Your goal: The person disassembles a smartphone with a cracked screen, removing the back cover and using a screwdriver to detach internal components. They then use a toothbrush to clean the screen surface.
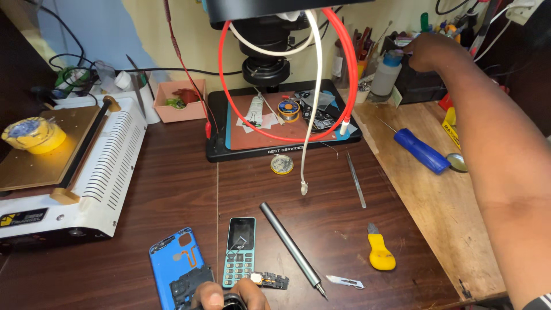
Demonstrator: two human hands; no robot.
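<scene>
Head view: the only view, looking down on a dark wooden bench.
Right hand (431, 53): upper right of the frame, arm stretched up along the right edge. It rests on a black holder (422, 83) of tools, just right of a white bottle (384, 72). The fingers curl downward, but whether they pinch anything I cannot tell.
Left hand (229, 294): bottom centre, cut off by the frame edge. Fingers are closed around a small dark round part (234, 302), mostly hidden.
Things by the left hand: a blue phone back (172, 267) just left of it, a teal keypad phone (240, 251) just above, a small circuit board (270, 280) touching the fingers on the right.
Grey pen tool (291, 250): long axis runs from upper left to lower right, tip at the lower end, right of the teal phone. The left hand is much nearer to it than the right.
Other loose tools: a yellow knife (380, 254) and a bare blade (344, 281) lower right, tweezers (356, 179) mid-frame, a blue screwdriver (422, 150) on the paler board at right.
Key relation: the right hand is well apart from the phones, which lie far down and left of it.
Upper centre: a microscope (266, 63) over a mat, ringed by a red hose (344, 74).
Left: a white heating machine (109, 172) with yellow tape (34, 135) on it.
Hard to make out: the contents of the holder.
</scene>
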